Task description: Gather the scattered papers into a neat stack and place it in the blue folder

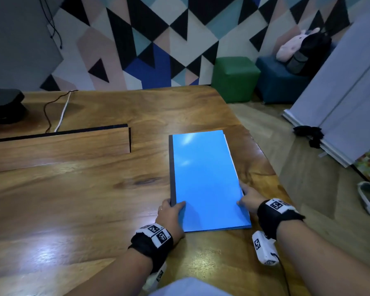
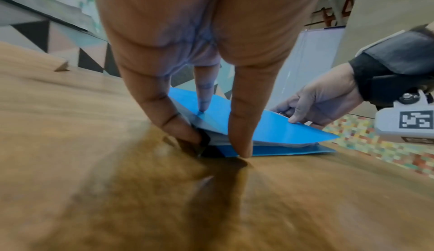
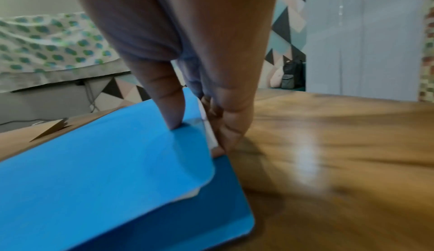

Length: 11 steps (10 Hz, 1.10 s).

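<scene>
The blue folder [image 1: 205,178] [image 2: 277,125] [image 3: 105,171] lies closed near the right edge of the wooden table [image 1: 94,199], dark spine to the left. A stack of white papers [image 1: 229,148] [image 2: 270,143] [image 3: 210,134] sits between its covers, showing along the right side. My left hand [image 1: 171,212] [image 2: 218,146] grips the near left corner at the spine, thumb at the front edge. My right hand [image 1: 248,199] [image 3: 199,134] [image 2: 312,106] pinches the right edge, thumb on the cover and fingers curled at the side. The top cover bows up slightly at the near end.
A black device [image 1: 2,105] and cables [image 1: 58,112] lie at the table's back left, beside a cut-out panel [image 1: 60,144]. Beyond the table's right edge stand a green stool [image 1: 235,79], a blue stool [image 1: 280,86] and a leaning white board [image 1: 346,92].
</scene>
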Each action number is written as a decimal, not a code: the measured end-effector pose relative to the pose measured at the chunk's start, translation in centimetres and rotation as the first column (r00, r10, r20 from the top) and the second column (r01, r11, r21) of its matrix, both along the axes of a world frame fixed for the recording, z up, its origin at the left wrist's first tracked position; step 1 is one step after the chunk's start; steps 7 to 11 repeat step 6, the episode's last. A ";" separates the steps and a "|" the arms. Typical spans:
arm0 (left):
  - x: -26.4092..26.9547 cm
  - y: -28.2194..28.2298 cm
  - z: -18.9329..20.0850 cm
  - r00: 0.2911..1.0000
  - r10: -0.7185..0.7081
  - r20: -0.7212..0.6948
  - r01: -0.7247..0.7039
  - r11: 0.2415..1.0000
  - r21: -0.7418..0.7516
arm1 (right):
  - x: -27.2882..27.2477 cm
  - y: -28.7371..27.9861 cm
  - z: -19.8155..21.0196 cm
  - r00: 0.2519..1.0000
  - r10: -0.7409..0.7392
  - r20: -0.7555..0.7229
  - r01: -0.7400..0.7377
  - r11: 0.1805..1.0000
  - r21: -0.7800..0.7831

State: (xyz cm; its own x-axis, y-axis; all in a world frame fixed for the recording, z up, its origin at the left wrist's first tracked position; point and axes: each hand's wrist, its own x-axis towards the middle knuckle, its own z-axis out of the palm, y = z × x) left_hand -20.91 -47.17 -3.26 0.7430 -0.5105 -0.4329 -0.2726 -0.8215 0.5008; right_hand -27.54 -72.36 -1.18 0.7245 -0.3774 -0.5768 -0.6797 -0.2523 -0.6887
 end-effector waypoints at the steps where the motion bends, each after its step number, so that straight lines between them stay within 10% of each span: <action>1: 2.9 1.0 0.5 0.995 0.099 -0.008 -0.099 0.995 -0.012 | 4.7 1.3 -0.5 0.999 -0.006 0.051 0.017 0.975 -0.220; 3: 7.3 2.1 1.2 0.983 0.176 -0.049 -0.176 0.984 -0.002 | 9.6 3.4 -0.9 0.992 0.117 0.042 -0.088 0.897 -0.433; 11: 9.2 3.2 1.4 0.970 0.223 -0.099 -0.230 0.971 -0.070 | 11.4 4.1 -0.3 0.996 0.093 0.010 -0.077 0.877 -0.475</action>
